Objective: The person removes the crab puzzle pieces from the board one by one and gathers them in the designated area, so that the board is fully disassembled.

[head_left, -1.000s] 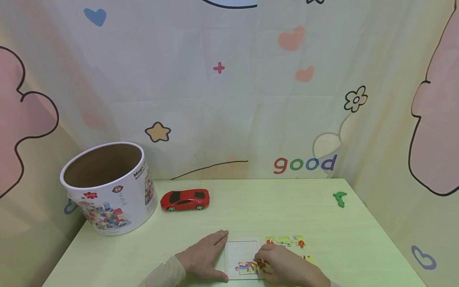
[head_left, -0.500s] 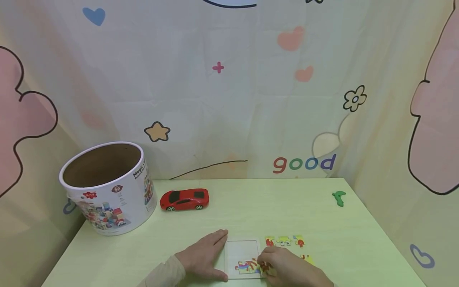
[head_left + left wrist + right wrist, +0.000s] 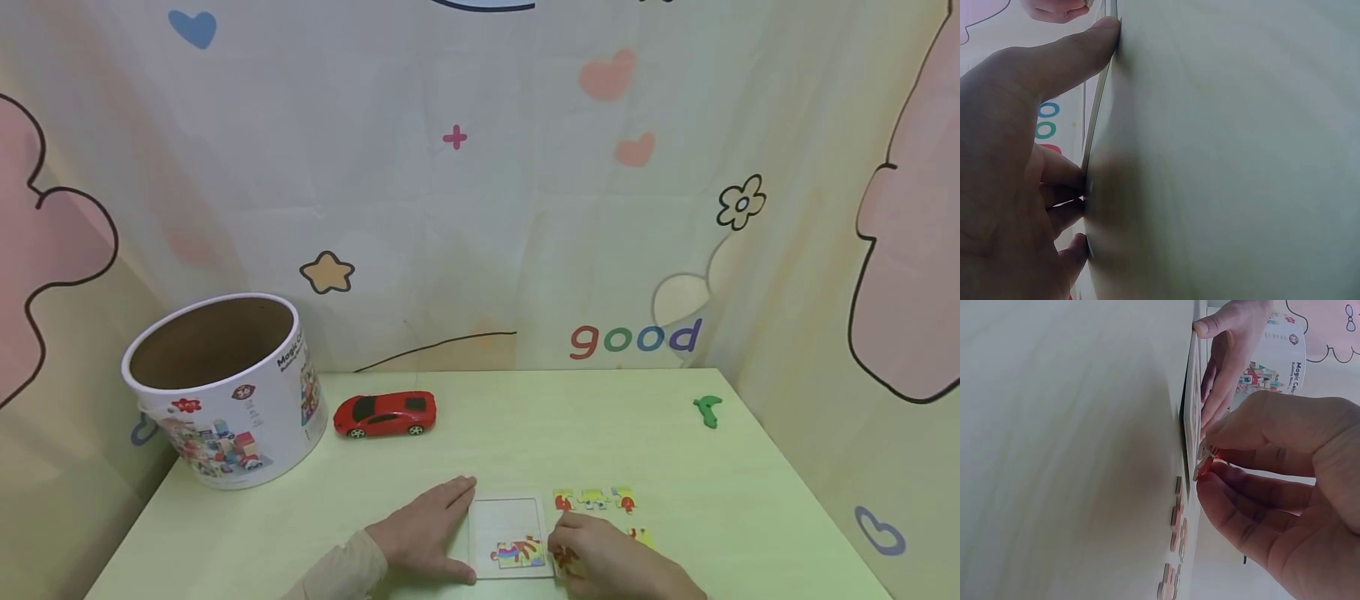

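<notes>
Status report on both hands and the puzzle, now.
Left hand flat on table, steadying puzzle tray. Right hand pinching a puzzle piece at tray's right edge. Loose pieces beside tray; nothing blocking.

Both hands are bare; the left hand emerges from a cream, close-fitting long sleeve.

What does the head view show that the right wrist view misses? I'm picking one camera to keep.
Only the head view shows the red toy car, the small green toy and the picture inside the square puzzle tray. Only the right wrist view shows the right hand pinching a red puzzle piece. Both show the left hand holding the tray and the round white cardboard tub.
</notes>
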Tool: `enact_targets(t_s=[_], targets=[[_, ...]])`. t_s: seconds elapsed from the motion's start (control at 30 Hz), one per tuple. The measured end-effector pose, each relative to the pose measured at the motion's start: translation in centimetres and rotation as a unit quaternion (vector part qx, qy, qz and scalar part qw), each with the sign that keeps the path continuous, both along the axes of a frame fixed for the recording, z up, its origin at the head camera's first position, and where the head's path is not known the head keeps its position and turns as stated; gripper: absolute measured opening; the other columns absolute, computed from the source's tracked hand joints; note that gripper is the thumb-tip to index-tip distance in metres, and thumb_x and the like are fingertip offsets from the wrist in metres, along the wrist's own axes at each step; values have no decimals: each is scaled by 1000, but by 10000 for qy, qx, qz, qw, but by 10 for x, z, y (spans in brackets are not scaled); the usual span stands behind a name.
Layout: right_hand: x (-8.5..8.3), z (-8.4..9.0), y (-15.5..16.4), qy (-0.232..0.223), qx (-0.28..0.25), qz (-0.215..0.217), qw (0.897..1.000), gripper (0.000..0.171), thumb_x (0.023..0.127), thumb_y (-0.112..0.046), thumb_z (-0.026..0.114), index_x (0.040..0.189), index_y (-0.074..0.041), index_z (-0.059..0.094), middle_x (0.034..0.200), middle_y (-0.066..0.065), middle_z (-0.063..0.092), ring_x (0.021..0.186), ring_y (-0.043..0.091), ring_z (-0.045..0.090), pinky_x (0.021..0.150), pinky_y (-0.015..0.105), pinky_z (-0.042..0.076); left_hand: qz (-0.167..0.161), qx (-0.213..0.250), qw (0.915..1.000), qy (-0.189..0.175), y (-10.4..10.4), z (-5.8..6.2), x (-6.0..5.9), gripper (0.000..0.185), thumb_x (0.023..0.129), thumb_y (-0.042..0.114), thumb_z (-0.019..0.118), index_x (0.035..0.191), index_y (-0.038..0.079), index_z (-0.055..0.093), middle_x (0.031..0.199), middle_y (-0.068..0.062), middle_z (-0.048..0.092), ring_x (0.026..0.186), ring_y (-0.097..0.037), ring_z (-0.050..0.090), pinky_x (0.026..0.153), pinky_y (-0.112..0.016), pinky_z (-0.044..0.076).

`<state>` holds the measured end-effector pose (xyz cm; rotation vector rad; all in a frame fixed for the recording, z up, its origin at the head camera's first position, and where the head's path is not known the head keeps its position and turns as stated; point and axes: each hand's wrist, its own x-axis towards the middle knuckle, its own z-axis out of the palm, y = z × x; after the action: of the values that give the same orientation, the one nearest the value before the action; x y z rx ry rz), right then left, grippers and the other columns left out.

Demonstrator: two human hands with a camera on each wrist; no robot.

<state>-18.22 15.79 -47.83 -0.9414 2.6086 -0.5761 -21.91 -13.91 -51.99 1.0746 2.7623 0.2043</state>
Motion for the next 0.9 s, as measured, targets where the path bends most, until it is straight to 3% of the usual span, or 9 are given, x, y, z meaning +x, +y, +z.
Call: enact_targets(t_s=[0.4, 0.9], targets=[[1, 0, 9, -15, 0, -4, 10000, 23, 82, -17, 76, 103, -22, 70, 94, -19, 55, 83, -1, 50, 73, 18, 50, 88, 32, 9998, -150, 1, 0, 0, 111, 76, 81, 54, 153, 5, 27, 162, -6, 21, 148, -24, 24, 118, -39, 29], [4, -3, 18, -205, 142, -163, 9996, 20, 82, -21, 77, 101, -24, 70, 93, -18, 55, 78, -1, 50, 71, 17, 51, 2, -19, 10000, 48, 1, 0, 1, 111, 77, 80, 54, 152, 3, 29, 161, -8, 23, 147, -25, 26, 118, -39, 30]])
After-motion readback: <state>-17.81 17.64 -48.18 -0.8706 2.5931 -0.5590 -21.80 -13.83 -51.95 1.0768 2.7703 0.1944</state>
